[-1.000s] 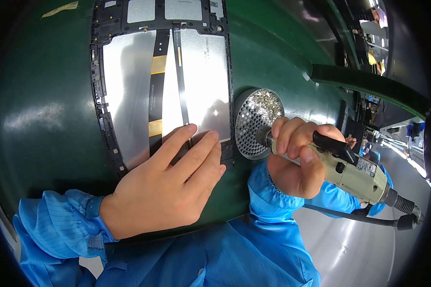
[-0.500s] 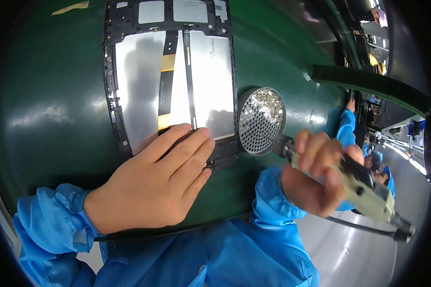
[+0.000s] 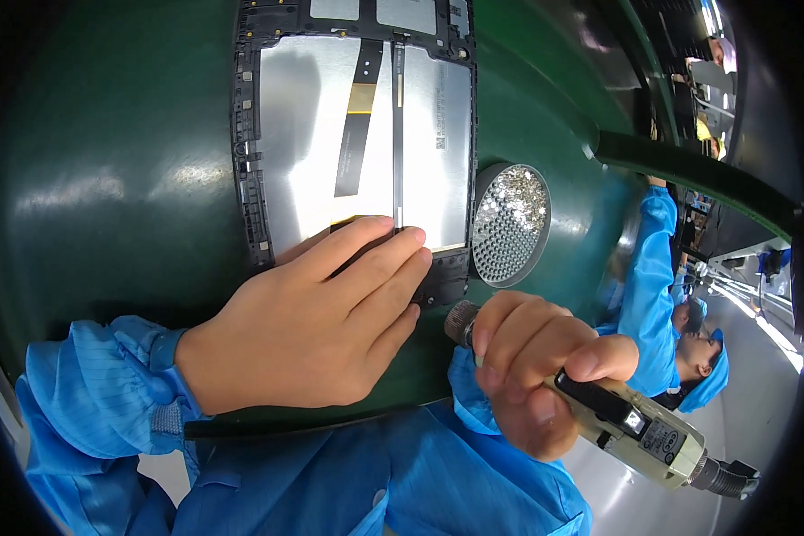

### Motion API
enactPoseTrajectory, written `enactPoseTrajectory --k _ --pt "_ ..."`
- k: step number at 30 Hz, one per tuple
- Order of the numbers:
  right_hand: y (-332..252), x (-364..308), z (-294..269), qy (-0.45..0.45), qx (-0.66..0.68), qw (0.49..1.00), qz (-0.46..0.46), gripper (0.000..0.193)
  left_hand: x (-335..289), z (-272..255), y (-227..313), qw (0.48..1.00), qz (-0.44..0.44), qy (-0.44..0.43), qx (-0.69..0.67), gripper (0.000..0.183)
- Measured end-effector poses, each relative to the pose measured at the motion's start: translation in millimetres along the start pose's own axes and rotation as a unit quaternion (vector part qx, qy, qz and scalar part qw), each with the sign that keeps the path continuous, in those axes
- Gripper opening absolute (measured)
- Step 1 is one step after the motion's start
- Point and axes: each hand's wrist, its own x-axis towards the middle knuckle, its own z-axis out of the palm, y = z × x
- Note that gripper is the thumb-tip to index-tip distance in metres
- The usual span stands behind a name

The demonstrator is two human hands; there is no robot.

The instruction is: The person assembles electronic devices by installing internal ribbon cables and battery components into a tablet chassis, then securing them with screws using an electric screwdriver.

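An open tablet body (image 3: 304,134) with a black frame and a silvery inner plate lies on the green table. My left hand (image 3: 322,330) rests flat across its near end, fingers stretched out, covering part of the frame. A black and gold ribbon cable (image 3: 355,143) runs down the plate to under those fingers. In my right hand (image 3: 536,375) is a pale electric screwdriver (image 3: 657,438), gripped with the fingers wrapped round it. Its metal collar (image 3: 462,322) sits just off the tablet's near right corner; the bit's tip cannot be made out.
Close against the tablet's right side stands a round grey dish (image 3: 481,259) with rows of holes and many small silvery screws. A dark green raised bar (image 3: 688,161) crosses at the right. Beyond it, a co-worker in a blue cap and sleeve (image 3: 645,277) reaches forward.
My right hand has drawn the screwdriver away from the screw dish, toward the tablet's near right corner. The left hand stays on the tablet; the whole view has shifted slightly.
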Motion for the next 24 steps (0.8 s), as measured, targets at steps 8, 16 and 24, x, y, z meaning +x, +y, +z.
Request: enactPoseTrajectory --k 8,16,24 --pt "6.8 2.5 -8.5 -0.008 -0.008 1.000 0.004 0.036 6.5 8.4 -1.9 1.000 -0.005 -0.007 -0.011 0.014" --pt "10.0 -1.4 -22.1 -0.009 -0.048 0.999 0.011 0.030 21.3 13.4 0.5 0.999 -0.013 -0.041 -0.001 0.018" --pt "-17.7 -3.4 -32.0 0.094 -0.037 0.994 -0.043 0.036 9.3 -6.0 2.1 1.000 0.012 -0.021 0.013 0.018"
